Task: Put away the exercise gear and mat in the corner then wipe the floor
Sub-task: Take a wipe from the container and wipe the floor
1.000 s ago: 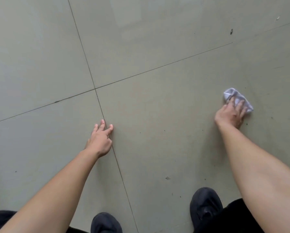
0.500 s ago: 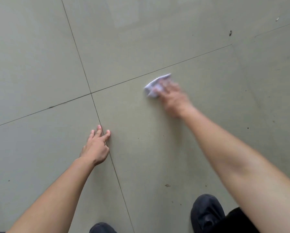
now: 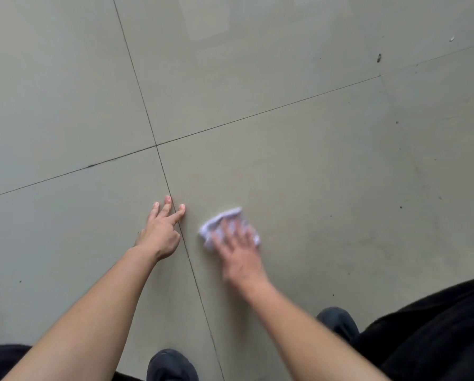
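Note:
A crumpled white cloth [image 3: 221, 219] lies on the grey tiled floor [image 3: 312, 166], pressed flat under my right hand [image 3: 240, 250], which is blurred by motion. My left hand [image 3: 161, 232] rests on the floor just left of the cloth, fingers spread, fingertips touching a tile seam, holding nothing. The two hands are close together. No exercise gear or mat is in view.
My two dark shoes [image 3: 171, 365] [image 3: 337, 321] stand at the bottom edge, with dark trousers [image 3: 433, 334] at the lower right. Small dark specks and a bit of debris [image 3: 378, 58] dot the tiles at the right. Tile seams cross near the centre.
My right hand has swept the cloth from the far right, across the middle, to a spot just beside my left hand. The left hand has stayed planted on the floor.

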Available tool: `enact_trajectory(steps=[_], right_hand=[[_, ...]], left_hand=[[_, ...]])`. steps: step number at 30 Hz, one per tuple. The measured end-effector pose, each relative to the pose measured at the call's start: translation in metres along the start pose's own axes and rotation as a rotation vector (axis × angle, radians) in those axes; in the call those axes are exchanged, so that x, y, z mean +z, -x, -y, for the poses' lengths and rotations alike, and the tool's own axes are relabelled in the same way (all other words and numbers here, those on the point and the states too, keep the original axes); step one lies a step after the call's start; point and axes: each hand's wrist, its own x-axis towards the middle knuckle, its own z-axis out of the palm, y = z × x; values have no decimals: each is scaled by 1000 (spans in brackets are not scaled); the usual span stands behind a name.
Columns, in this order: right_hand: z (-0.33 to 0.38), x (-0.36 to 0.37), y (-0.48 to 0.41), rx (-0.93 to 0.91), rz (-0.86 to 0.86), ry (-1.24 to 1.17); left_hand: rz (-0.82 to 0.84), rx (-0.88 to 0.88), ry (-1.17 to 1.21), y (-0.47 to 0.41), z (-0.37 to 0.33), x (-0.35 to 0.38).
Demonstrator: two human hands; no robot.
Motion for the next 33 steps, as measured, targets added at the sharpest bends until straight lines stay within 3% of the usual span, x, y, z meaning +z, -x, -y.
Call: enact_trajectory(steps=[2, 5, 7, 12, 15, 18, 22, 24, 26, 29, 31, 33], right_hand=[[22, 14, 40, -270, 222, 45], [-24, 10, 31, -446, 152, 153], [-70, -3, 6, -234, 17, 113], [-150, -51, -26, 678, -261, -182], [-125, -54, -44, 842, -301, -232], [-58, -23, -41, 525, -262, -154], [5, 19, 14, -34, -24, -25], [11, 25, 45, -145, 126, 36], [-8, 28, 62, -169, 138, 49], [-50, 16, 70, 96, 29, -31], [-80, 2, 75, 484, -113, -124], [-113, -18, 78, 873, -174, -204]], left_hand=[[-8, 1, 0, 0, 0, 0], [-28, 3, -1, 1, 0, 0], [-63, 8, -14, 3, 1, 3], [-172, 32, -75, 5, 1, 14], [-197, 21, -88, 5, 2, 17], [-210, 38, -104, 2, 7, 17], [-206, 32, -89, 1, 7, 16], [-226, 25, -79, 1, 5, 20], [-256, 13, -48, 1, -2, 24], [-304, -21, -92, 2, -22, 28], [-342, 49, -177, 2, -37, 32], [-342, 228, -291, 0, -51, 36]])
